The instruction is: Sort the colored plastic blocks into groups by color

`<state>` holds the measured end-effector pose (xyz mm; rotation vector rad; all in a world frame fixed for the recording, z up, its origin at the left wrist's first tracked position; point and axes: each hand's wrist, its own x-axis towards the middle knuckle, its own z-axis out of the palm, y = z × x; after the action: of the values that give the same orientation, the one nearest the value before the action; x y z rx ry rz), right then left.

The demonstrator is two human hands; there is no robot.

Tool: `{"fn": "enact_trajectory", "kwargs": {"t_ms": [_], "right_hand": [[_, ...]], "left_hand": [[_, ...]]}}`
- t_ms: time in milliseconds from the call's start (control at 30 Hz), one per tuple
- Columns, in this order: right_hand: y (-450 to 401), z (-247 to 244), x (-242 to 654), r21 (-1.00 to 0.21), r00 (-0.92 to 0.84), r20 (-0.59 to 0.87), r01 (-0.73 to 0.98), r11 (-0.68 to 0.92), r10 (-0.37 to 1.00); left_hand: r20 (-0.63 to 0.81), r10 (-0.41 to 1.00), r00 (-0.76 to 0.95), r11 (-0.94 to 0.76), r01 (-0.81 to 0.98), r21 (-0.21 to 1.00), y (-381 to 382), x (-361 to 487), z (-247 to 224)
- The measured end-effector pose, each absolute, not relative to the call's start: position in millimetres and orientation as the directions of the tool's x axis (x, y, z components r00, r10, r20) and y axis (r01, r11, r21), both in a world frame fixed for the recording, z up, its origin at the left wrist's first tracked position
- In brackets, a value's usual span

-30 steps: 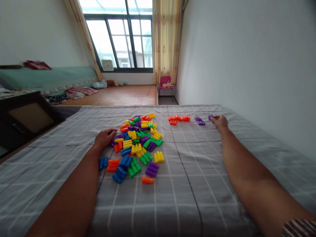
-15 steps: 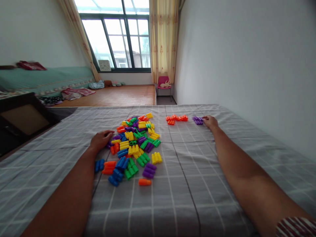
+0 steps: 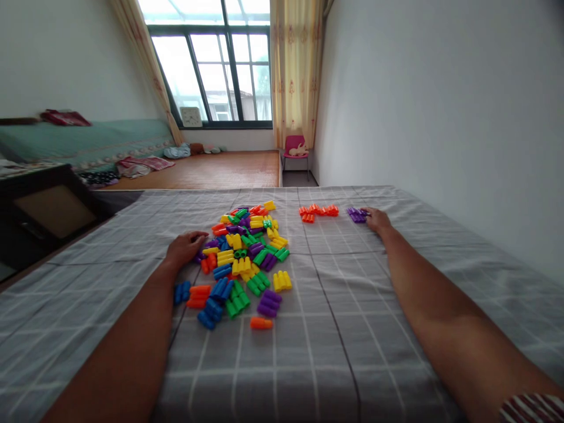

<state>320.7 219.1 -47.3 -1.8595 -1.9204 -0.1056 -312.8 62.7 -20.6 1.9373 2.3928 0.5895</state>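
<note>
My left hand [image 3: 185, 248] rests at the left edge of a pile of plastic building blocks [image 3: 241, 265], its fingers loosely bent and a little apart. Just below its fingertips lies a purple block [image 3: 201, 257]; I see nothing clearly held. On the far right of the cloth, my right hand [image 3: 378, 220] has its fingers closed on the near end of a small group of purple blocks [image 3: 356, 215]. Left of that group is a row of orange blocks [image 3: 319, 210], set side by side, with one piece in front.
A grey checked cloth [image 3: 308, 352] covers the surface under everything. Loose at the pile's front are an orange block [image 3: 261, 323], a purple block [image 3: 269, 303] and a yellow block [image 3: 282, 281]. A white wall [image 3: 440, 117] runs along the right; a pink chair [image 3: 295, 143] stands beyond.
The whole view has shifted slightly, so things appear a little further right. Both hands stay at the same blocks, and no block has visibly moved.
</note>
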Motion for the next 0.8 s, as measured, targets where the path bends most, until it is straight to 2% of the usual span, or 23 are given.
{"fn": "enact_trajectory", "kwargs": {"t_ms": [267,367,467,533,600,700,800], "right_hand": [[218.6,-34.8,309.8,-0.315,0.115,0.463,0.948,0.042,0.879],[212.0,-11.6,290.9,-0.340,0.103,0.560,0.933,0.114,0.822],[194.4,17.9,249.7,-0.375,0.032,0.617,0.890,0.258,0.787],[174.3,33.4,209.2,-0.408,-0.080,0.592,0.828,0.384,0.802],[149.8,41.3,163.1,-0.425,-0.279,0.528,0.731,0.534,0.802],[118.0,40.0,98.2,-0.329,-0.657,0.427,0.527,0.784,0.621],[107.6,34.0,49.7,-0.259,-0.793,0.385,0.398,0.880,0.472]], "left_hand": [[0.236,0.944,-0.233,0.150,0.935,0.322,58.8,-307.6,-21.4],[0.236,0.940,-0.247,0.161,0.930,0.331,58.1,-305.6,-21.6],[0.232,0.939,-0.253,0.165,0.926,0.339,57.2,-304.1,-21.8],[0.230,0.942,-0.243,0.156,0.927,0.342,56.7,-303.4,-22.1],[0.227,0.945,-0.235,0.148,0.927,0.345,56.5,-302.7,-22.3],[0.219,0.945,-0.245,0.155,0.921,0.359,56.7,-301.4,-22.6],[0.210,0.942,-0.260,0.171,0.914,0.368,56.5,-299.1,-22.0]]}}
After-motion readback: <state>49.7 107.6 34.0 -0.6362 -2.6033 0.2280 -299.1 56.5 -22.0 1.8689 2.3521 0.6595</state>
